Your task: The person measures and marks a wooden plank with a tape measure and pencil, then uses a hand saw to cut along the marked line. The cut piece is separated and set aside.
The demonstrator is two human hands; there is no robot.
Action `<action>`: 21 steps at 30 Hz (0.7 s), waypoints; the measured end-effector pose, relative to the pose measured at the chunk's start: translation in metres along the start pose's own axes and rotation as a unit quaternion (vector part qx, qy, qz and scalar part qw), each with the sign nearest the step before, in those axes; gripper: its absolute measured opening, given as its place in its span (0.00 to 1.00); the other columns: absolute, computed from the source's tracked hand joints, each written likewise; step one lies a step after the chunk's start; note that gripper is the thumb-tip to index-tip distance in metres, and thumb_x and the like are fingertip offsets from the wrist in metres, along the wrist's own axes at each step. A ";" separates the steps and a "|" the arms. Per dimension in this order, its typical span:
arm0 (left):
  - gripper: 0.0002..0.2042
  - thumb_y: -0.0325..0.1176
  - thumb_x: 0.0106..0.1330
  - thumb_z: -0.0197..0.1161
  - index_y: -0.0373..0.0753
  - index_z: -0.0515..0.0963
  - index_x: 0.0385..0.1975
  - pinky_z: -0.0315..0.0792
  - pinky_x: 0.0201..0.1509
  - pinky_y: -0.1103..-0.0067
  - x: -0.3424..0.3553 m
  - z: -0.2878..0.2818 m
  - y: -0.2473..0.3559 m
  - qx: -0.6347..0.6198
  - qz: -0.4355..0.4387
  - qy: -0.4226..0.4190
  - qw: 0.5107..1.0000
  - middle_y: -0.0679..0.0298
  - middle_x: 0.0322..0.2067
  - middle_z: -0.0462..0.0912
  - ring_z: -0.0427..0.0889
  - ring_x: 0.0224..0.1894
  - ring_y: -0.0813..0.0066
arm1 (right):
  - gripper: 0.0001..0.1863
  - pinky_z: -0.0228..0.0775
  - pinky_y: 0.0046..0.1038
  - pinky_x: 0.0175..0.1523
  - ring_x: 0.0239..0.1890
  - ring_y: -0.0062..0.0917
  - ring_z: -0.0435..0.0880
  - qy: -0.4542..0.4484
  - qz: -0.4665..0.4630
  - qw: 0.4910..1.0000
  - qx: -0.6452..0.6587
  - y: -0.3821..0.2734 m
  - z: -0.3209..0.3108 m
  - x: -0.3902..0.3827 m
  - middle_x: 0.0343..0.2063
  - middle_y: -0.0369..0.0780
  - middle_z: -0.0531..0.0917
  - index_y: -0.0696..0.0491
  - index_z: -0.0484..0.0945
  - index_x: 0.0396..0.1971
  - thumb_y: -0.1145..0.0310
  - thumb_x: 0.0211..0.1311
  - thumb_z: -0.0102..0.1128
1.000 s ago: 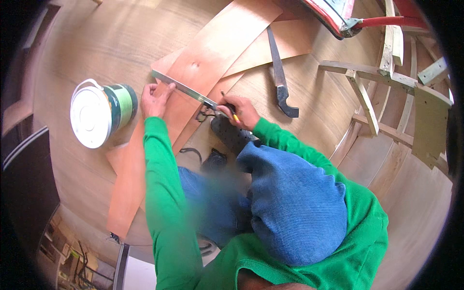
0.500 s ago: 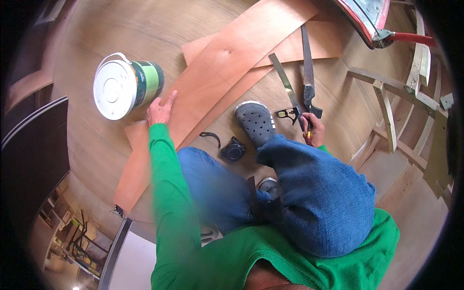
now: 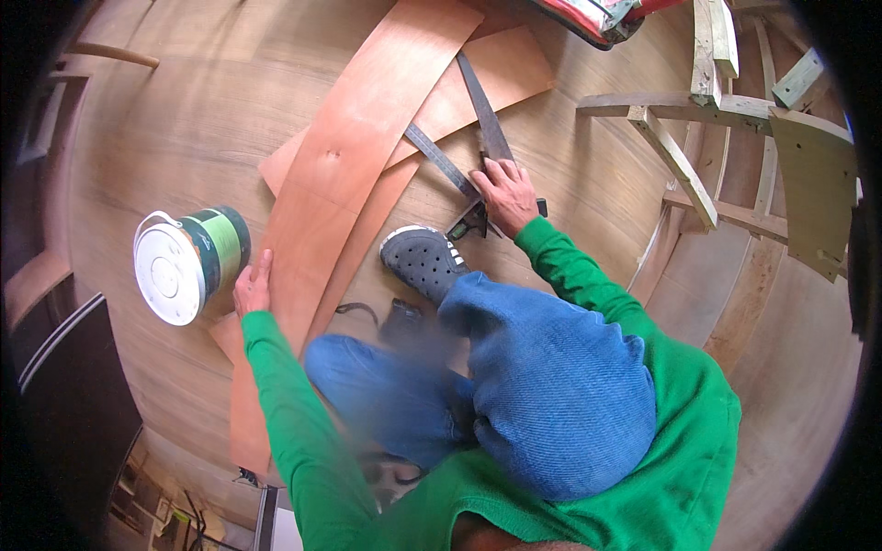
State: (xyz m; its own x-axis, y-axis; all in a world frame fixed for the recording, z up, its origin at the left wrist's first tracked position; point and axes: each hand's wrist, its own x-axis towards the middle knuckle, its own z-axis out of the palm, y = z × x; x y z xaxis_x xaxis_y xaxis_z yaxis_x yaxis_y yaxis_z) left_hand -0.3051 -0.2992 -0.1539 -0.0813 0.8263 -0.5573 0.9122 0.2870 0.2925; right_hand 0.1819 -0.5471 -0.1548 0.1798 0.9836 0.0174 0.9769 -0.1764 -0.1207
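Observation:
My left hand (image 3: 253, 286) grips the left edge of a long reddish plywood strip (image 3: 335, 147), thumb along its top. More strips of the same sheet (image 3: 510, 69) lie crossed beneath it. On the right, my right hand (image 3: 510, 197) reaches over a handsaw (image 3: 484, 106) and a combination square (image 3: 441, 158). Its fingers are curled, with a thin dark thing by the fingertips that I cannot make out. The saw's blade points away from me, its handle partly hidden by my hand. The square's ruler tip meets the plywood, and its dark head (image 3: 470, 220) lies under my wrist side.
A bucket (image 3: 170, 275) with a white lid lies tipped beside my left hand. My dark clog (image 3: 423, 262) and a blurred black object (image 3: 401, 321) with a strap are between my legs and the strips. A wooden frame (image 3: 680, 165) stands at right; a red-edged item (image 3: 602, 18) is far off.
My right hand has moved forward from the square's head to over the saw and square. The left hand keeps its place on the strip's edge. The whole view has shifted.

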 end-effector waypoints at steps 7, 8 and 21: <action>0.42 0.77 0.62 0.69 0.30 0.84 0.30 0.74 0.53 0.56 0.000 0.002 0.000 -0.028 0.011 0.001 1.000 0.45 0.33 0.86 0.80 0.39 0.46 | 0.24 0.74 0.43 0.62 0.62 0.38 0.80 -0.013 -0.036 0.999 0.028 0.013 0.008 0.014 0.61 0.39 0.81 0.41 0.83 0.62 0.69 0.66 0.65; 0.42 0.77 0.62 0.69 0.31 0.84 0.29 0.74 0.51 0.56 0.001 0.005 0.000 -0.046 0.016 -0.009 0.999 0.46 0.31 0.85 0.79 0.37 0.48 | 0.24 0.75 0.46 0.64 0.63 0.40 0.80 0.026 -0.030 0.998 0.057 0.014 0.006 0.010 0.63 0.40 0.81 0.42 0.83 0.62 0.71 0.65 0.66; 0.44 0.84 0.57 0.65 0.37 0.82 0.20 0.79 0.47 0.51 -0.103 -0.091 0.040 0.116 0.011 0.100 0.988 0.44 0.28 0.88 0.87 0.37 0.38 | 0.30 0.72 0.49 0.60 0.57 0.48 0.81 -0.135 0.137 0.979 0.073 0.063 -0.002 -0.074 0.50 0.48 0.81 0.51 0.81 0.54 0.49 0.59 0.78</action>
State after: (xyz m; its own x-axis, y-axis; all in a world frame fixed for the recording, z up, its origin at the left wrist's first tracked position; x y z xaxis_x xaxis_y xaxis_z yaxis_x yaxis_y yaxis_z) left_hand -0.2970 -0.3285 -0.0138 -0.1177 0.9172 -0.3807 0.9801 0.1690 0.1042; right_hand 0.2301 -0.6313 -0.1622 0.3758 0.8783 -0.2955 0.8663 -0.4462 -0.2247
